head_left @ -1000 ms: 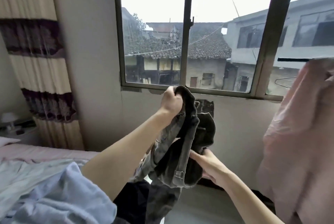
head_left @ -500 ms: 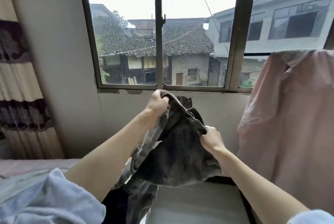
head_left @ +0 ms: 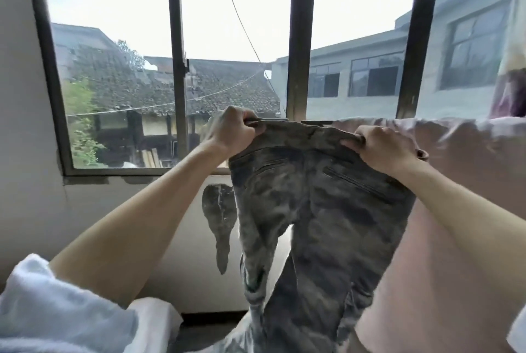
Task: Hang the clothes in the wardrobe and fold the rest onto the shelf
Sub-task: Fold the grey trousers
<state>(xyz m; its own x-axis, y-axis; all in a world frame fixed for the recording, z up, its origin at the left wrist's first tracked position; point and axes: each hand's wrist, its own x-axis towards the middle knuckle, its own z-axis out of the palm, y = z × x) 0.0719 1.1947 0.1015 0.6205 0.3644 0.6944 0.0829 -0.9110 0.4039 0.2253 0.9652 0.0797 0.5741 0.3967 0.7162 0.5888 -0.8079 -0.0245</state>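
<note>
We face a wide window (head_left: 176,68) with dark metal bars, set in a pale wall (head_left: 25,153); beyond the glass stand a tiled roof and a grey building. Below the sill the wall carries a dark patch (head_left: 220,218) where the paint has gone.

On our right a pink garment (head_left: 469,181) hangs broad and loose, its top edge level with our hands, running down past our right forearm to the bottom of the view. Above it, at the far right edge, hangs a strip of patterned curtain (head_left: 512,68).

In front of us, held up against the window and the pink cloth, are the grey trousers (head_left: 321,210) — mottled, faded denim, back side towards us with two slit pockets showing. The waistband is stretched flat between our hands, and the legs hang down and trail out of view at the bottom.

Our pale blue sleeve (head_left: 57,310) fills the lower left corner.

Our left hand (head_left: 232,130) is curled tight round the left end of the waistband, knuckles up. Our right hand (head_left: 384,147) pinches the right end — thumb under the band, fingers folded over it.
</note>
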